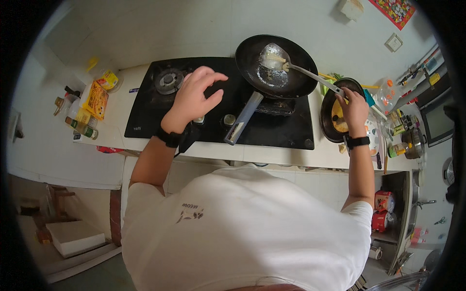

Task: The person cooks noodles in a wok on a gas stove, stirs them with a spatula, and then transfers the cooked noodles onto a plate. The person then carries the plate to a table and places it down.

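Observation:
A black wok (251, 62) sits over the right burner, its grey-blue handle (244, 118) pointing towards me. In the wok, the blade of a metal spatula (267, 63) rests near the back, with a pale yellowish piece on it. My right hand (353, 109) grips the end of the spatula's long handle, above a smaller dark pan (327, 127). That pan contains a flat yellow food (339, 122), partly hidden by my hand. My left hand (198, 92) hovers over the left half of the black glass gas hob (154, 112), holding nothing, with fingers apart.
Near the left wall stand several bottles (83, 127), a yellow-capped jug (107, 78) and an orange packet (95, 100). Right of the smaller pan are green vegetables (336, 76), a knife (379, 160), a clear plastic jug (387, 94) and a metal pot (413, 142).

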`<state>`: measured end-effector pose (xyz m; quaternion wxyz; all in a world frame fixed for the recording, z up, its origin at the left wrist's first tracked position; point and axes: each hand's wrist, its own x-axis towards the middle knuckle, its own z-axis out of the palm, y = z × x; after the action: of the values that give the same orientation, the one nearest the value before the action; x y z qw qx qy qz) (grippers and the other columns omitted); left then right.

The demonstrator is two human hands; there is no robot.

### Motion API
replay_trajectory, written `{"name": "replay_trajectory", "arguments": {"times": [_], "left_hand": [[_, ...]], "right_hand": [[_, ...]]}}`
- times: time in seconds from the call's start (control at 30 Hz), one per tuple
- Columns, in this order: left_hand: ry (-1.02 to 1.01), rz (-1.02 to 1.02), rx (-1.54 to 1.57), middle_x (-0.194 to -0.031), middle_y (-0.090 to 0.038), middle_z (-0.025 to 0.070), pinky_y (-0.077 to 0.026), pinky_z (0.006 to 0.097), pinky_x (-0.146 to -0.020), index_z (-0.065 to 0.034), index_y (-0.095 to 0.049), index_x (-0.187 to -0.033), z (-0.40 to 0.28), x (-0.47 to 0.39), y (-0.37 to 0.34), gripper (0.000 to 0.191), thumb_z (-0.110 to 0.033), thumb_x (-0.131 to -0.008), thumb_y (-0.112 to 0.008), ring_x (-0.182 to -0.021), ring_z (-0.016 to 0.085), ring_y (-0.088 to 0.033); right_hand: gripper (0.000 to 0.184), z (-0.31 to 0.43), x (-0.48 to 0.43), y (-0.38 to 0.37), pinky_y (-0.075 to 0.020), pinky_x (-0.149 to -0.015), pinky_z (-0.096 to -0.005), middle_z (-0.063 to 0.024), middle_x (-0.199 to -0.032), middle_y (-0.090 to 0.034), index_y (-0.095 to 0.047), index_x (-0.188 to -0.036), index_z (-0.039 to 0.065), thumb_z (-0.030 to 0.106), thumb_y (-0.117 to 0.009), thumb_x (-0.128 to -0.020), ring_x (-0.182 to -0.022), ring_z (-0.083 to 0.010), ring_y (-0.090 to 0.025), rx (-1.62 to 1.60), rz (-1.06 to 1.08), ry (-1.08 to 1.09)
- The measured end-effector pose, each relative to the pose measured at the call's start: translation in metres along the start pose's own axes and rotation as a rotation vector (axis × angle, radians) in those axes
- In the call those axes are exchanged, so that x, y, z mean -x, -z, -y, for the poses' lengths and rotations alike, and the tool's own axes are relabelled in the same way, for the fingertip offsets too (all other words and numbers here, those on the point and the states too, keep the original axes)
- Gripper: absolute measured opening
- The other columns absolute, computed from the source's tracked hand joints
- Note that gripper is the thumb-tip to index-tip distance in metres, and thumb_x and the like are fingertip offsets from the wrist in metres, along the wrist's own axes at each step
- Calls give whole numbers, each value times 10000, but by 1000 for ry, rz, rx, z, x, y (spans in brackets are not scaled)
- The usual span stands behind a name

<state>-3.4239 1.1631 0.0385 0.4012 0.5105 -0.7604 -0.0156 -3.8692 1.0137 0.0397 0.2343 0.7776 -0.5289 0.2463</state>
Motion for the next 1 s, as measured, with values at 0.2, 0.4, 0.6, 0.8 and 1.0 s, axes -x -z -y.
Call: {"name": "replay_trajectory", "arguments": {"times": [0.2,0.4,0.6,0.8,1.0], "left_hand": [[-156,40,-235,-1065,-561,87,-396,393,-983,-128,-661,-1182,-25,-31,-3,395,-242,-805,-642,-1026,290,-540],[-149,101,-311,-1062,-569,90,-387,404,-997,-130,-682,-1130,-35,-42,-19,391,-252,-763,-620,-1038,288,-548],[-116,118,-334,-1023,-558,88,-368,405,-1003,-130,-688,-1058,-36,-40,-38,337,-248,-748,-631,-1031,291,-550],[-122,92,-363,-965,-551,48,-353,400,-971,-120,-689,-927,-31,-37,-49,236,-232,-726,-635,-1024,232,-552],[-153,158,-318,-952,-551,59,-354,398,-958,-117,-668,-890,-28,-33,-52,195,-206,-721,-633,-1007,242,-555]], "right_hand": [[358,17,14,53,-490,-638,-393,-55,-775,-638,-733,-1104,163,319,-792,-787,-744,-274,-629,-85,-23,111],[361,42,27,83,-459,-647,-399,-39,-758,-602,-743,-1072,167,301,-808,-743,-756,-253,-617,-92,-60,171],[372,55,36,92,-418,-654,-394,-38,-745,-588,-744,-1092,165,286,-806,-745,-763,-257,-609,-103,-62,170],[352,59,39,89,-459,-592,-380,-50,-674,-552,-750,-1085,152,257,-816,-755,-666,-251,-577,-141,-120,217],[366,59,40,84,-445,-611,-404,-60,-708,-580,-751,-1068,142,273,-812,-732,-694,-269,-602,-171,-54,156]]}}
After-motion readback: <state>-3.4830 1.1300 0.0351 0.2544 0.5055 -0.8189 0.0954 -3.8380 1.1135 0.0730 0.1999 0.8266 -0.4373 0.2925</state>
